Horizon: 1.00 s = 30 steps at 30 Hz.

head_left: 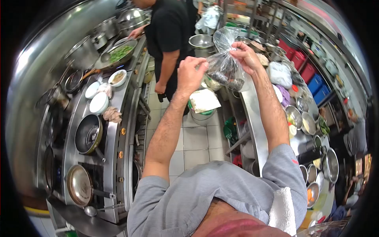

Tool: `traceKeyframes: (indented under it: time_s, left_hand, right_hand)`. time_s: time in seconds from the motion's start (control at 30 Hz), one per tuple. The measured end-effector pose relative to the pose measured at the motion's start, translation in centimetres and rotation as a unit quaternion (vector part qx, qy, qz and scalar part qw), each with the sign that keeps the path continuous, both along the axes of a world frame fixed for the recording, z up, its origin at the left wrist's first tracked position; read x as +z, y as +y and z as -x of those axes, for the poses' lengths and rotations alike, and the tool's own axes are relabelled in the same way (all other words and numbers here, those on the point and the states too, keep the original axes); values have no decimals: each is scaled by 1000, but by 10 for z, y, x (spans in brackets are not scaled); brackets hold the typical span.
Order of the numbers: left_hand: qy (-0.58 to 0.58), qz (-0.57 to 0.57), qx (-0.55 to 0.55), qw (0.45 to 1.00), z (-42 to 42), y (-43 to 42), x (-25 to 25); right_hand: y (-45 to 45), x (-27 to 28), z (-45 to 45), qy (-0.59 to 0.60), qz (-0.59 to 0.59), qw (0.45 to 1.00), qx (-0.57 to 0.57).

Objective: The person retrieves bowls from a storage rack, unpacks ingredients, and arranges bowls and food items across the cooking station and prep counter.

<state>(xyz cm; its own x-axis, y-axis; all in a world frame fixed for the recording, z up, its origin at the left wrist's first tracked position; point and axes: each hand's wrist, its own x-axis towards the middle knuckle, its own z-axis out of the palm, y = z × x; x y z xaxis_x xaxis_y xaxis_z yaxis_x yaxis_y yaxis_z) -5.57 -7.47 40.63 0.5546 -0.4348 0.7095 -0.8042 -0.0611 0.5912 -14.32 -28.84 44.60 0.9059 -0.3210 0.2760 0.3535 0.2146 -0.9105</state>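
Bag of clear plastic hangs between the left hand and the right hand, long axis roughly upright, dark contents sagging at its bottom. The right hand, nearer, pinches the gathered neck; the left hand's fingertips are narrowed, apparently on the bag's left edge.

Room opens above the near floor tiles; beyond, a bucket and co-worker obstruct.

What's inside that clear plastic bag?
Dark contents show through the lower part of the bag. Folds and glare obscure them, so I can't tell what they are. The right hand covers some of the upper part.
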Motion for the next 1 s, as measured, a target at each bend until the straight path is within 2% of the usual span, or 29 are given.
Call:
traceKeyframes:
  time_s: [0.2,0.3,0.4,0.47,0.5,0.57,0.6,0.63,0.7,0.73,0.83,0.93,0.97,1.0]
  left_hand:
    - [53,-84,16,995,6,3,-21]
    - [13,-81,41,996,-2,2,-38]
    - [99,1,3,995,-3,3,-48]
    - [137,26,-8,990,4,3,-61]
    - [107,32,-11,994,9,5,-67]
    - [105,-20,3,994,22,13,-79]
    - [130,-8,-6,992,27,17,-89]
    - [153,-18,-11,988,24,18,-111]
    - [187,-62,-8,980,36,26,-131]
    - [171,-75,-19,982,41,25,-139]
    - [115,-153,-62,980,75,33,-154]
    - [107,-163,-163,967,96,35,-155]
    - [107,-173,-210,956,103,32,-155]
    - [121,-163,-256,945,110,31,-158]
  right_hand:
    - [37,-15,-27,22,-21,998,52]
    - [48,-23,-31,36,5,998,51]
    - [49,-35,-25,76,160,983,-40]
    - [55,-51,-12,95,157,981,-67]
    - [57,-69,-7,62,168,981,-70]
    - [65,-99,11,107,244,960,-87]
    - [80,-102,29,126,173,976,-40]
    - [83,-126,36,123,253,957,-62]
    - [100,-168,57,89,341,929,-112]
    - [113,-173,71,131,360,915,-125]
    - [138,-207,104,228,324,885,-246]
    - [150,-224,139,212,260,872,-357]
    - [159,-219,151,156,284,848,-419]
    - [162,-220,166,152,332,811,-457]
